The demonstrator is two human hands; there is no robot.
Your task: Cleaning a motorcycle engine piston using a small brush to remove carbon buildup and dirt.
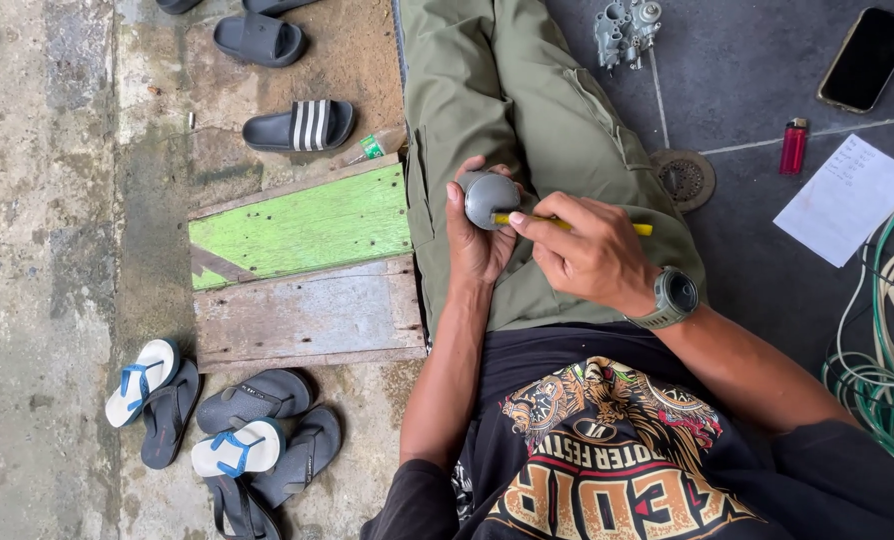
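Seated with legs out, the person's left hand [477,240] wraps closed around a round grey metal part [490,197] above the lap, while the right hand [592,255] pinches a thin yellow tool [567,223] against its face.

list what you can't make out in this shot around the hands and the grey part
Head view only:
- Underside of the grey round part: covered by the left hand.
- Tip of the yellow tool: where it meets the part is too small to tell; its middle is hidden by the right hand.
- Metal carburettor-like piece: cut off by the top edge.
- Writing on the paper sheet: too small.
- Cable coil: cut off by the right edge.
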